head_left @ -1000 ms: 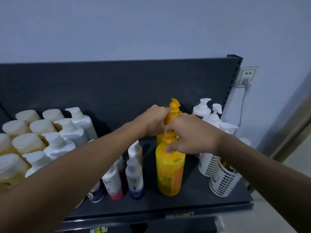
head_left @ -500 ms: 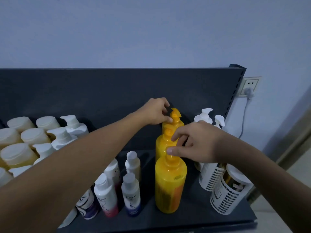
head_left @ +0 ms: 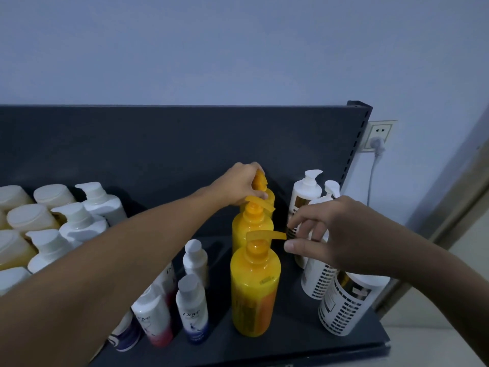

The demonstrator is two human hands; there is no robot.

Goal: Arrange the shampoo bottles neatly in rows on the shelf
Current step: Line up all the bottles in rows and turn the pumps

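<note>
Yellow pump bottles stood in one file at the frame's centre on the dark shelf (head_left: pixel 291 340): front bottle (head_left: pixel 254 287), middle bottle (head_left: pixel 251 226), rear bottle (head_left: pixel 270 200). Just above centre, the left hand (head_left: pixel 238 184) curled round the rear bottle's pump head. To the right, the right hand (head_left: pixel 330 234) hung with fingers spread, gripping nothing, its thumb just beside the front bottle's nozzle tip.

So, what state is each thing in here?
front yellow bottle: upright, spout pointing right.
middle yellow bottle: upright, spout pointing right.
back yellow bottle: upright, pump gripped.
left hand: grips back pump.
right hand: fingers spread by front spout.
wall plug: plugged in.
</note>
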